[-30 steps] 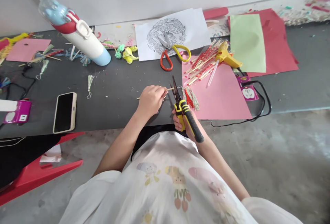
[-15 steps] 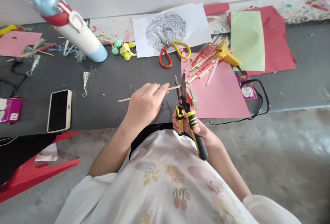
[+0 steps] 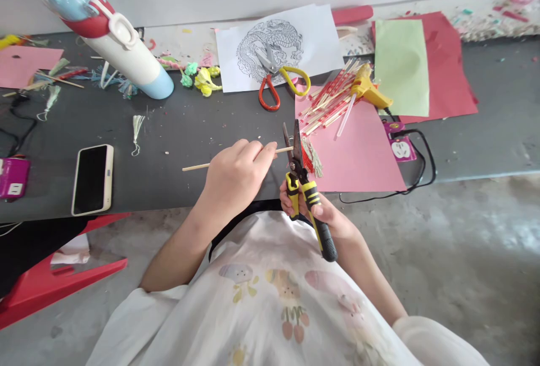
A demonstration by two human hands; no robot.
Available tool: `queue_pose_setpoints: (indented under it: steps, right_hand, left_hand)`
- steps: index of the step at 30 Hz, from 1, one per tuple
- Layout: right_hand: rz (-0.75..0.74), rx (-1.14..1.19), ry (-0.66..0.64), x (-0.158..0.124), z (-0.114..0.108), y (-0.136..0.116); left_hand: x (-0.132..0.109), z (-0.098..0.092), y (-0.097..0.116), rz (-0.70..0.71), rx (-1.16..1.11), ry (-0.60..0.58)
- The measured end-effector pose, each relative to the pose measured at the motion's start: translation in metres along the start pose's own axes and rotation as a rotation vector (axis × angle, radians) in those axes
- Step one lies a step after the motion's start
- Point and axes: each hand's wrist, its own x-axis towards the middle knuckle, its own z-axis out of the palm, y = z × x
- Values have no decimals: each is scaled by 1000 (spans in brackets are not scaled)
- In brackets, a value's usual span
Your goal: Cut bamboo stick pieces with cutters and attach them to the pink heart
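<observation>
My left hand (image 3: 236,172) pinches a thin wooden stick (image 3: 194,167) that lies across the dark table (image 3: 185,124). The stick's right end reaches between the parted blades of yellow-and-black snips (image 3: 304,186). My right hand (image 3: 314,214) grips the snips by their handles near the table's front edge. A small red and green tassel (image 3: 312,156) lies just right of the blades on a pink paper sheet (image 3: 358,152).
A phone (image 3: 91,178) lies at the front left. A white, red and blue bottle (image 3: 113,40) lies at the back left. Scissors (image 3: 278,76) rest on a dragon drawing (image 3: 278,45). A yellow glue gun (image 3: 369,89), a bundle of red and white sticks (image 3: 329,104), red and green papers and a black cable (image 3: 422,169) sit at right.
The snips' blades have opened. My left hand has slid the stick rightward, so its end now sits between the blades and more of it shows on the left.
</observation>
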Motion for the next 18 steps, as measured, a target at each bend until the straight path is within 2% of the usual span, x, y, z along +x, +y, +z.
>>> queue_pose_setpoints:
  steps: [18]
  right_hand:
    - [42, -46, 68, 1, 1, -2]
  left_hand:
    - [-3, 2, 5, -3, 34, -25]
